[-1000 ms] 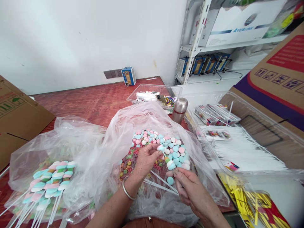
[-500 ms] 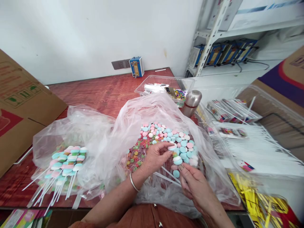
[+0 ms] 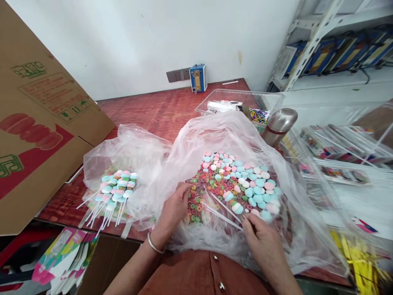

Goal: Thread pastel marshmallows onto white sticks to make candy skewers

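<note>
In the head view my right hand (image 3: pixel 260 233) pinches a candy skewer with a blue-and-white marshmallow (image 3: pixel 237 207) on it. Several white sticks (image 3: pixel 224 217) point left from the same fingers. My left hand (image 3: pixel 173 209) is at the left edge of the gummy rings (image 3: pixel 205 190), its fingers bent together; whatever they hold is hidden. Flat pink, blue and white marshmallows (image 3: pixel 258 190) lie spread beside the rings, inside an opened clear plastic bag (image 3: pixel 196 137). Finished-looking marshmallow skewers (image 3: pixel 118 186) rest in a pile on another plastic bag (image 3: pixel 138 143) to the left.
A cardboard box (image 3: pixel 55 110) stands at the left. Behind the candy are a clear plastic tub (image 3: pixel 215 96), a steel flask (image 3: pixel 279 125) and a small blue device (image 3: pixel 198 78). To the right lie packs of white sticks (image 3: pixel 346 143) and yellow ties (image 3: pixel 362 262).
My left hand has left the skewer and marshmallows and moved left to the gummy rings. My right hand still grips the skewer and sticks. The view has turned left.
</note>
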A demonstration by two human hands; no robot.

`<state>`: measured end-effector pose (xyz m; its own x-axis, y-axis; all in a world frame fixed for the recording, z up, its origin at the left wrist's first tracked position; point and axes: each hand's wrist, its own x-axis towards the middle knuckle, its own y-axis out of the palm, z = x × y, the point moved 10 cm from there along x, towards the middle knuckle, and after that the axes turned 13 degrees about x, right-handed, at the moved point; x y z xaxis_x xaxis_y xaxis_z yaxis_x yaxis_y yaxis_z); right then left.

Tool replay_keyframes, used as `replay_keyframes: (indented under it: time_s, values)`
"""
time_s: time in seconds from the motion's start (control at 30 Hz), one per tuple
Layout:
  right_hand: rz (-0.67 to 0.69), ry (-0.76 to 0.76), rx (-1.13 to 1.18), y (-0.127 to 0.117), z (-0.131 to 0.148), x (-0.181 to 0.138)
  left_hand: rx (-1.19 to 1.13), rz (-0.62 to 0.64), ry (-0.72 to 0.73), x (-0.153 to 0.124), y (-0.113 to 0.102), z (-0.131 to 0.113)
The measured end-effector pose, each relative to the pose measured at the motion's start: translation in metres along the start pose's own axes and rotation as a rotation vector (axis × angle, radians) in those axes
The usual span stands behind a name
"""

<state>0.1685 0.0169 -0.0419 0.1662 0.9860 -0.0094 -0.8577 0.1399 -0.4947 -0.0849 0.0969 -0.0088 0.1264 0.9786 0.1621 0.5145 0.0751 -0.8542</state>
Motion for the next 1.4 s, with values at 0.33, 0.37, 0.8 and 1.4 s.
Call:
replay_keyframes:
  time_s: [0.33, 0.37, 0.8, 1.4]
  values:
    - [0.172, -0.067, -0.048, 0.033, 0.027, -0.005, 0.217, 0.243, 0.189, -0.015, 0.023, -0.004]
    - [0.178, -0.074, -0.051, 0.035, 0.029, -0.007, 0.244, 0.24, 0.19, -0.016, 0.024, -0.004]
    - [0.198, -0.19, -0.222, 0.057, 0.048, -0.033, -0.579, 0.215, -0.282, -0.027, 0.033, 0.021]
    - [0.134, -0.162, -0.042, 0.057, 0.047, -0.035, -0.601, 0.123, -0.132, -0.033, 0.023, -0.01]
